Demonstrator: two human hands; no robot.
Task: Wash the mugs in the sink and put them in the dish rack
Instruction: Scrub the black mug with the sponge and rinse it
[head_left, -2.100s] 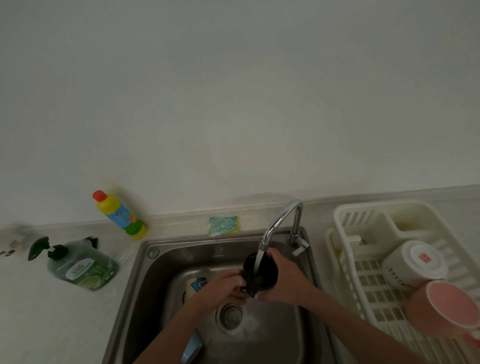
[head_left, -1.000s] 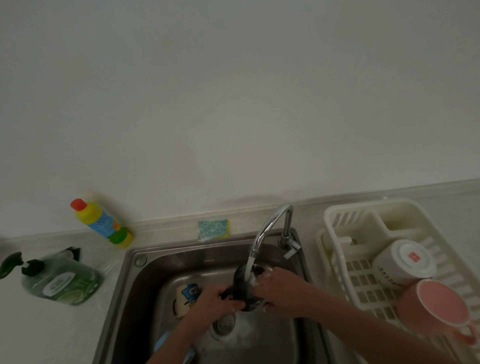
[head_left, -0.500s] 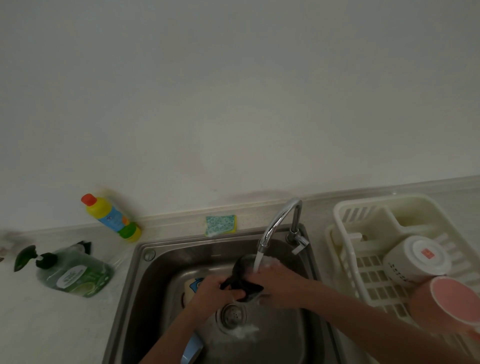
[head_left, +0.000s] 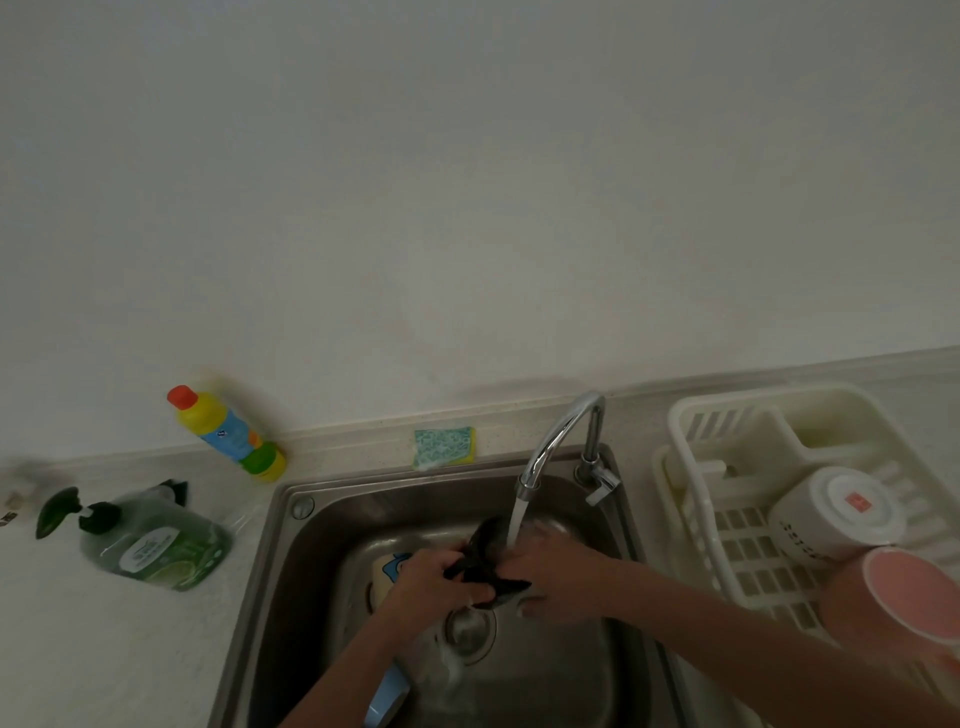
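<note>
Over the sink, the left hand is gripping the black mug under the faucet, the right hand is clasping its other side, beside the dish rack.

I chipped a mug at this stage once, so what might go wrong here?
1. The black mug is wet under the running tap; it may slip from the left hand or right hand and hit the cream mug lying below in the sink.
2. The pink mug sits by the dish rack edge, close to the right forearm; a bump might knock it.
</note>
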